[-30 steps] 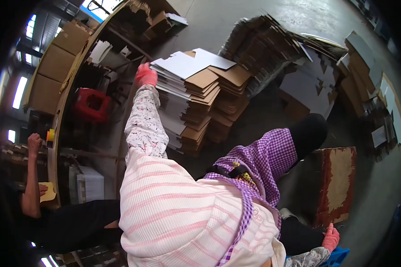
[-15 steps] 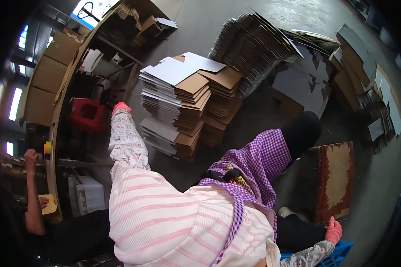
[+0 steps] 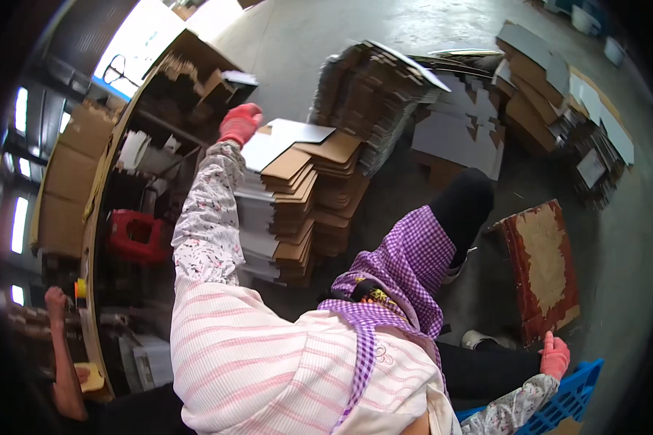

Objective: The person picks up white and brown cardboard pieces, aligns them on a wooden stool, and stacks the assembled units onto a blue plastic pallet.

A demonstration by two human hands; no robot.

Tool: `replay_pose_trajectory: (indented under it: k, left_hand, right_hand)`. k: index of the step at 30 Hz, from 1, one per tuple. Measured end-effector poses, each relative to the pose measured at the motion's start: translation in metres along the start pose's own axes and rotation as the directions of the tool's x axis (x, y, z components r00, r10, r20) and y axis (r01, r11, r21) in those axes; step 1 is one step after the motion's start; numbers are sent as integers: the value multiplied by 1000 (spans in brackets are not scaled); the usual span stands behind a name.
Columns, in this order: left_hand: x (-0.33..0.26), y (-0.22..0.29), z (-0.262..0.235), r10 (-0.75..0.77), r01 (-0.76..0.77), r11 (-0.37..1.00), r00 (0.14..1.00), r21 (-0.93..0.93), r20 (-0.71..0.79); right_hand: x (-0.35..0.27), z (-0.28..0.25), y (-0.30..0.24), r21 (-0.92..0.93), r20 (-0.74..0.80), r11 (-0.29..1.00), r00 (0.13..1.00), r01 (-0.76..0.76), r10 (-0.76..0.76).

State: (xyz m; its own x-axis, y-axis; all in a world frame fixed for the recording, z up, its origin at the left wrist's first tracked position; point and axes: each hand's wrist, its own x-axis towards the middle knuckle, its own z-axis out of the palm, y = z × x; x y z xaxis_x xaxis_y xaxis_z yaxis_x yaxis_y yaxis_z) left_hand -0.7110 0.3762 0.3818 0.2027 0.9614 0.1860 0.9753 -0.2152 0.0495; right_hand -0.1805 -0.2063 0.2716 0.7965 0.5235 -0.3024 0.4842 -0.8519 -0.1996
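Observation:
My left hand (image 3: 240, 125), in a pink glove, is raised at the left edge of a stack of flat cut cardboard (image 3: 290, 170) with white and brown faces. Its fingers look curled in, and nothing shows in them; whether it touches the stack's top sheet (image 3: 297, 134) I cannot tell. Low on the right, my right hand (image 3: 555, 356), also pink-gloved, lies by my leg with some fingers stretched out and nothing held. Just beyond it stands a worn red-edged board (image 3: 544, 268). A blue plastic crate (image 3: 569, 399) is beneath that forearm.
Taller cardboard stacks (image 3: 366, 94) stand behind, with more cut sheets (image 3: 461, 138) and a leaning pile (image 3: 595, 130) to the right. A long workbench (image 3: 94, 290) runs along the left, a red plastic container (image 3: 138, 235) under it. Another person's arm (image 3: 65, 362) is at far left.
My left hand has risen and reached forward to the cardboard stack's upper left edge. My right hand stays beside my leg. The whole view has shifted somewhat.

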Motion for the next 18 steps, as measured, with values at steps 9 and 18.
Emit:
replay_pose_trajectory:
  k: [9,18]
  left_hand:
    - [-36,394,58,930,-907,112,239,-405,-279]
    - [-225,562,101,871,-634,-470,-446,-614,-206]
  right_hand:
    - [-12,-5,-36,277,-248,961,967,8,64]
    - [-145,-13,58,61,-769,914,565,-402,300]
